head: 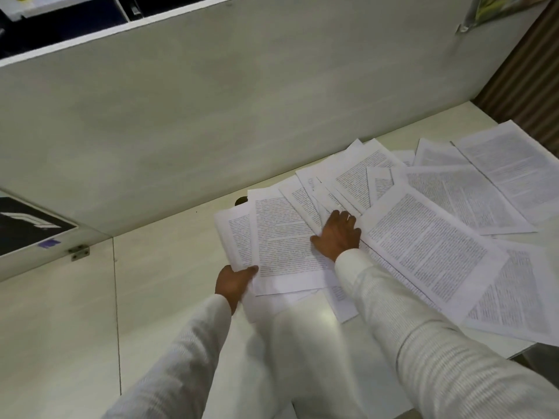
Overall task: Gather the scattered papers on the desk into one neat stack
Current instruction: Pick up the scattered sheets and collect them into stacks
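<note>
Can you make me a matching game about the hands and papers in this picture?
Things:
1. left hand
2. right hand
3. farthest sheet
4. metal bracket

Places or states:
A. lies near the striped wall, touched by no hand
B. pinches the near corner of a few sheets
C. presses flat on top of overlapping papers
D. sits where the desk meets the partition, away from the papers

Pairs: 1-B, 2-C, 3-A, 4-D

White papers (423,255) with dense black text, pale cream desk (169,267), white ribbed sleeves (438,358)
</note>
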A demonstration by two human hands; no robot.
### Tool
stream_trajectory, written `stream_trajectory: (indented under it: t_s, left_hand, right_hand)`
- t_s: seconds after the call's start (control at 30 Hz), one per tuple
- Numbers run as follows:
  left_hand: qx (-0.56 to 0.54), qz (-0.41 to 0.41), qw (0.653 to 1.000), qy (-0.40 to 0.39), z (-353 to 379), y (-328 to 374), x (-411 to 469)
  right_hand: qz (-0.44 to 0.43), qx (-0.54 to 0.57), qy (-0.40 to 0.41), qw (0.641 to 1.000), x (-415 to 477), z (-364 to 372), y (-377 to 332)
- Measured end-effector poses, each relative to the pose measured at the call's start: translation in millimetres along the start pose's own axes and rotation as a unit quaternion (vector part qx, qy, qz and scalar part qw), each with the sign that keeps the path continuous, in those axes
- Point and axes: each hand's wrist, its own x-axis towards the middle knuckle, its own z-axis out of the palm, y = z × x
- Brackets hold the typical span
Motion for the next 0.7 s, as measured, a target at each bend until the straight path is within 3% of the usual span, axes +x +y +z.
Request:
stream_trajectory:
  t_s: [0.2,0.47,0.57,0.7]
  left_hand:
    - [-0.055,0.000,0.998,0.012,12.2,2.9,6.1]
    - [-0.046,0.013,0.999,0.002,8.8,-17.7,-3.7]
    - [-0.044,0.010,0.999,-0.014,7.1,-27.6,-11.2]
    - [-0.079,-0.002,0.997,-0.026,14.0,-19.6,-19.9]
  right_hand:
    - [-0.031,-0.042,0.076,0.996,9.4,2.9,-1.4]
    - [-0.098,0.091,0.098,0.986,-19.2,-8.2,14.9]
    - [-0.130,0.124,0.069,0.981,-51.0,6.2,-1.8]
    - [-0.164,0.191,-0.055,0.966,-86.2,35.5,-29.5]
